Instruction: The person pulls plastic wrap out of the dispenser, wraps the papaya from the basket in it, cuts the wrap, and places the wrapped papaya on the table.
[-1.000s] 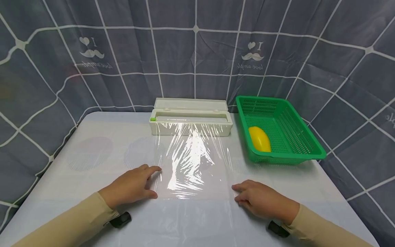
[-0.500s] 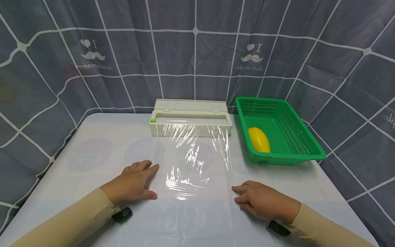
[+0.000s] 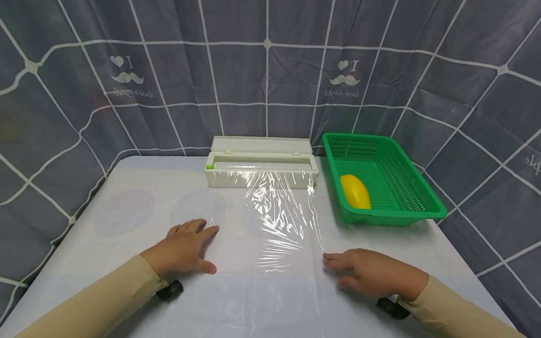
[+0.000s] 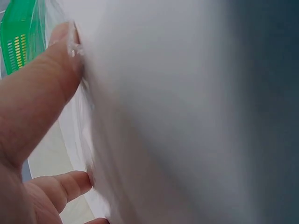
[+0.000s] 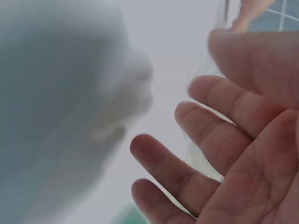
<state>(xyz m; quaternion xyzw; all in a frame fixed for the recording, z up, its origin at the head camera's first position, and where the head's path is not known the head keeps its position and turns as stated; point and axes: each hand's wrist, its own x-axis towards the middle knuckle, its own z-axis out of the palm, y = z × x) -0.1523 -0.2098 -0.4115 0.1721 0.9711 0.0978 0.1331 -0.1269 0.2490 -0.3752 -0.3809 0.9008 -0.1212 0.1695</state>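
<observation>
A: Report on film [image 3: 272, 230]?
B: Lies over table [image 3: 139, 310] at mid-frame, runs up to open white box [image 3: 262, 155] at upper centre.
A: Holding anything?
B: Left fingers [image 3: 209, 232]: spread, touching film's left edge, gripping nothing. Right fingers [image 3: 340, 261]: extended, holding nothing, just beside right edge; can't tell contact. Yellow thing [image 3: 356, 191] in green basket [image 3: 397, 215], right side.

Curtained-off booth, grey grid-patterned curtains [image 3: 236, 72] on three sides, white tabletop [image 3: 262, 305]

Long beige L sleeve [image 3: 95, 300], matching R sleeve [image 3: 454, 312], plain fabric, lightly creased, small blk unit [image 3: 170, 291] by L cuff [image 3: 149, 272], sim. blk device [image 3: 393, 308] by R cuff [image 3: 422, 293], bare L hand [image 3: 181, 249], bare R hand [image 3: 374, 273]
</observation>
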